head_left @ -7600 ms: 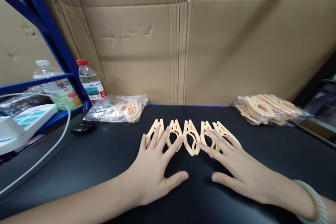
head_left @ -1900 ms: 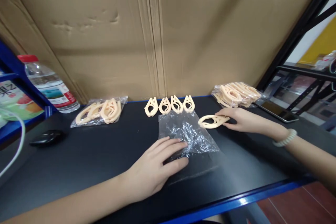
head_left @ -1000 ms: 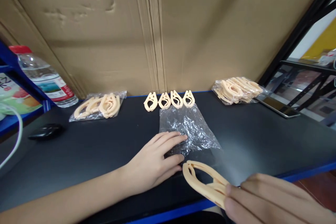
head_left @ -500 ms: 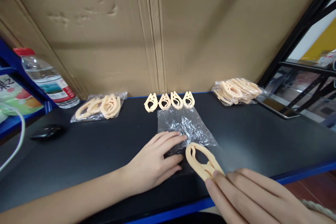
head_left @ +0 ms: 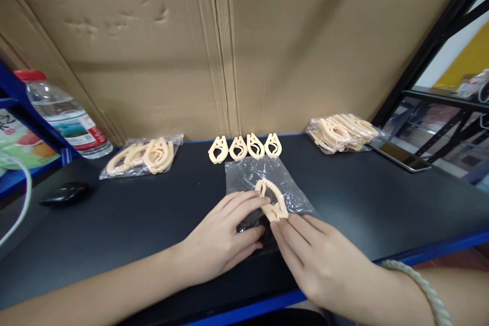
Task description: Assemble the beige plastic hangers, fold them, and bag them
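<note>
A clear plastic bag (head_left: 244,175) lies flat near the middle of the dark table. My left hand (head_left: 225,229) rests at its lower left side, fingers apart, with fingertips against the bag and beside a cream folding hanger (head_left: 281,209). That hanger lies over the bag, its lower end pinched between the thumb and fingers of my right hand (head_left: 321,254). Beyond the bag stands a row of several similar folded pieces (head_left: 255,146) along the back edge.
Bagged cream pieces lie at the back left (head_left: 158,155) and back right (head_left: 340,132), the latter beside a phone (head_left: 401,157). A black mouse (head_left: 64,193) and a water bottle (head_left: 76,122) are on the left. Cardboard (head_left: 153,61) stands behind.
My right hand has moved left and forward, carrying the cream hanger from beside the bag to over it. My left hand has stayed nearly in place.
</note>
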`<state>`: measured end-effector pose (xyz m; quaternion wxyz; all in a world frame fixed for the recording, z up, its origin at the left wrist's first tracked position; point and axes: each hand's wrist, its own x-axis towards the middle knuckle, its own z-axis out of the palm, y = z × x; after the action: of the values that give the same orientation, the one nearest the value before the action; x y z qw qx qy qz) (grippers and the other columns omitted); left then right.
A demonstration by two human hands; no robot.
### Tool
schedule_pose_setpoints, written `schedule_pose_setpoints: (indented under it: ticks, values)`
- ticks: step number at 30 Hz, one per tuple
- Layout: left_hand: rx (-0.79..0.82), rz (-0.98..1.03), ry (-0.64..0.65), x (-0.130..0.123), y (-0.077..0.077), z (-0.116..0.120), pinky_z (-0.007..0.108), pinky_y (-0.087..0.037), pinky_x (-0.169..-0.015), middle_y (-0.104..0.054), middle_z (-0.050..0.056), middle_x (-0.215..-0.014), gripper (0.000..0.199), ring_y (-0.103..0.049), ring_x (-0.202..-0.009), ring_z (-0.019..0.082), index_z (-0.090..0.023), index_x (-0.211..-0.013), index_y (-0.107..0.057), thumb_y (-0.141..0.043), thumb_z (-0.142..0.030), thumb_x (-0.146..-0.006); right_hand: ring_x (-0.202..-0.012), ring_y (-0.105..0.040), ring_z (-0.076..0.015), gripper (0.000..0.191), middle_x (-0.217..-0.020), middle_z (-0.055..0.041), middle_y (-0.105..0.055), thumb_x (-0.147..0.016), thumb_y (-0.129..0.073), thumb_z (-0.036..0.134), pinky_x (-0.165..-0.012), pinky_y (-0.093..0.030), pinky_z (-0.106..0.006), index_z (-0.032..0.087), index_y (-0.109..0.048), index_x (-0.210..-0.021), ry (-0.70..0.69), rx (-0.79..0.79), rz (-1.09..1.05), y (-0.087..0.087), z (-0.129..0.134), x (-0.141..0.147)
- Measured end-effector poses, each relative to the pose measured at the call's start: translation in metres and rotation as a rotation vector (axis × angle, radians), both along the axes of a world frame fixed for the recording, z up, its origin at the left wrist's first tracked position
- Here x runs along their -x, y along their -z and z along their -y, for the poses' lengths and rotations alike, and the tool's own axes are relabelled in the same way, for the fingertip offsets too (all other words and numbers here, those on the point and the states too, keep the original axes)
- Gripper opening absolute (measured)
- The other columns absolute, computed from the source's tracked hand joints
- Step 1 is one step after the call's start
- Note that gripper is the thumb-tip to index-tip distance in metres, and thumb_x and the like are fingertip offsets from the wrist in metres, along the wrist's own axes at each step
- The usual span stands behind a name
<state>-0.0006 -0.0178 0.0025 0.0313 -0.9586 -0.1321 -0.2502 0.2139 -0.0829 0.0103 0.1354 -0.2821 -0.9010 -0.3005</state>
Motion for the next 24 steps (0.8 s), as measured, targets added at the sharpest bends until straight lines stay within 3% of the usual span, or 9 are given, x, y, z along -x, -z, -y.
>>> schedule_pose_setpoints:
  ticks: [2, 5, 12, 18, 21, 24]
  values:
    - [-0.001, -0.002, 0.000, -0.001, -0.001, 0.001, 0.050, -0.044, -0.102, -0.051, 0.018, -0.133, 0.014, -0.042, -0.129, 0.031, -0.014, -0.099, -0.066, -0.056, -0.018, -0.091, -0.071, -0.058, -0.0236, 0.020, -0.080, -0.0140, -0.067, -0.081, -0.052, 0.007, -0.059, -0.049, -0.036, 0.008, -0.071, -0.084, 0.004, 0.000, 0.007, 0.000, -0.008, 0.001]
    - [-0.016, -0.006, 0.001, 0.000, -0.002, 0.001, 0.050, -0.044, -0.102, -0.052, 0.018, -0.132, 0.014, -0.043, -0.128, 0.030, -0.015, -0.098, -0.067, -0.056, -0.019, -0.091, -0.079, -0.056, -0.0227, 0.020, -0.087, -0.0122, -0.065, -0.083, -0.051, 0.008, -0.064, -0.047, -0.035, 0.010, -0.071, -0.078, -0.033, -0.033, 0.037, -0.001, -0.022, 0.001]
    - [-0.040, 0.004, -0.013, 0.001, 0.002, 0.001, 0.052, -0.046, -0.099, -0.054, 0.018, -0.126, 0.017, -0.046, -0.124, 0.032, -0.015, -0.103, -0.066, -0.058, -0.020, -0.090, -0.110, -0.050, -0.0311, 0.025, -0.120, -0.0153, -0.058, -0.088, -0.050, 0.015, -0.085, -0.045, -0.042, 0.009, -0.073, -0.094, -0.035, -0.125, 0.218, -0.010, -0.038, -0.006]
    - [-0.009, 0.018, 0.005, 0.000, -0.001, 0.001, 0.050, -0.046, -0.099, -0.054, 0.016, -0.127, 0.017, -0.045, -0.125, 0.030, -0.016, -0.105, -0.065, -0.057, -0.020, -0.091, -0.122, -0.044, -0.0355, 0.029, -0.128, -0.0188, -0.054, -0.089, -0.048, 0.013, -0.096, -0.043, -0.048, 0.004, -0.070, -0.106, 0.064, -0.111, 0.210, -0.005, -0.049, -0.009]
    - [-0.004, 0.007, 0.003, 0.000, -0.001, 0.002, 0.050, -0.045, -0.100, -0.055, 0.016, -0.127, 0.017, -0.045, -0.126, 0.029, -0.016, -0.105, -0.065, -0.056, -0.019, -0.091, -0.125, -0.043, -0.0357, 0.025, -0.130, -0.0188, -0.054, -0.090, -0.049, 0.015, -0.097, -0.043, -0.051, 0.006, -0.071, -0.100, 0.061, 0.000, 0.134, -0.009, -0.047, -0.009]
    - [-0.021, 0.022, -0.001, 0.000, -0.002, 0.002, 0.050, -0.046, -0.098, -0.056, 0.016, -0.125, 0.016, -0.048, -0.121, 0.029, -0.015, -0.104, -0.065, -0.058, -0.019, -0.090, -0.121, -0.048, -0.0276, 0.022, -0.122, -0.0130, -0.059, -0.091, -0.053, 0.024, -0.097, -0.045, -0.044, 0.016, -0.071, -0.080, -0.137, 0.284, -0.048, -0.030, -0.049, -0.017]
